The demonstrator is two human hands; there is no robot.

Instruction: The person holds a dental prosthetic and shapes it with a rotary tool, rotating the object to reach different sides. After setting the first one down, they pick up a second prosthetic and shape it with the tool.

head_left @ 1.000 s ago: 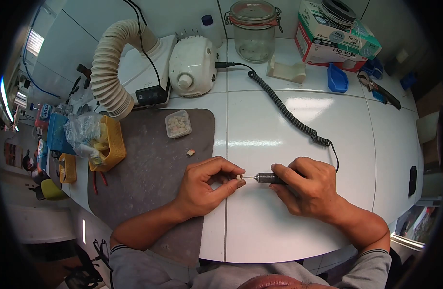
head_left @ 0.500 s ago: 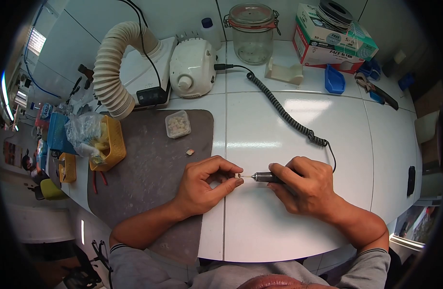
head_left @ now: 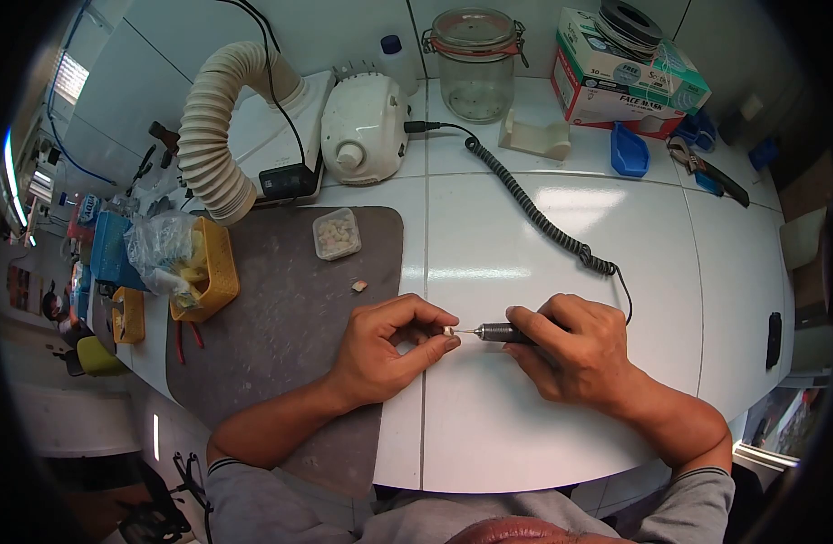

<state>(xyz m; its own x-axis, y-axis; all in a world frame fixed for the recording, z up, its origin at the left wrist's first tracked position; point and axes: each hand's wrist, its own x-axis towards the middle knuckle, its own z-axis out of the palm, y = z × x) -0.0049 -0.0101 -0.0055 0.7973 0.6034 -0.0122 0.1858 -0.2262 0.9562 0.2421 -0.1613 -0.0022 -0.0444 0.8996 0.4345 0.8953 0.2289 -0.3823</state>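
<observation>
Between thumb and forefinger, my left hand pinches a small whitish piece, too small to name surely. My right hand grips a dark rotary handpiece like a pen, pointing left. Its thin bit reaches up to the small piece and seems to touch it. A coiled cord runs from the handpiece's side to the white control unit. Behind my left hand, a small pinkish-white piece lies on the grey mat, near a clear tub of pale pieces.
A ribbed hose arches down over the mat's back edge. Yellow baskets stand at the left. Along the back are a glass jar, mask boxes, a blue tray and a dark-handled tool.
The whole view has shifted very slightly. The small piece shows a little more between my left fingertips; both hands hold nearly the same positions.
</observation>
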